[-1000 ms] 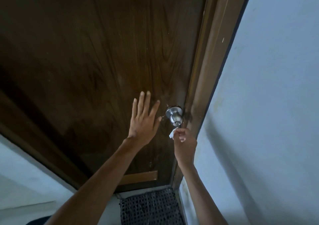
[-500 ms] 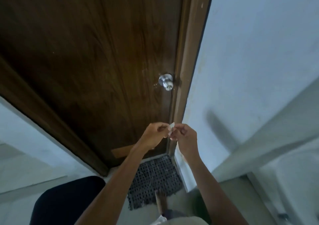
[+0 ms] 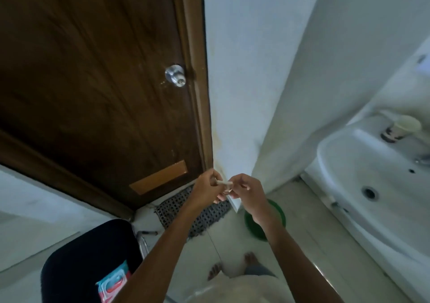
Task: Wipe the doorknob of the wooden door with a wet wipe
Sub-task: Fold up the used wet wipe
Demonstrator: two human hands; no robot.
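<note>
At lower centre our left hand [image 3: 204,190] and right hand [image 3: 247,192] pinch a small rolled white wet wipe [image 3: 224,183], fingers [image 3: 240,186] curled. The round silver doorknob [image 3: 175,75] sits upper centre.

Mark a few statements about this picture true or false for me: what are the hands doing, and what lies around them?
1. The left hand and the right hand both pinch the wet wipe between them. True.
2. The wet wipe is pressed against the knob of the door. False: the doorknob is bare, higher up on the door and apart from both hands.
3. A cup stands on the ledge of the sink. True.
4. A packet of wipes lies in the sink. False: the wipe packet lies on the black chair.
</note>
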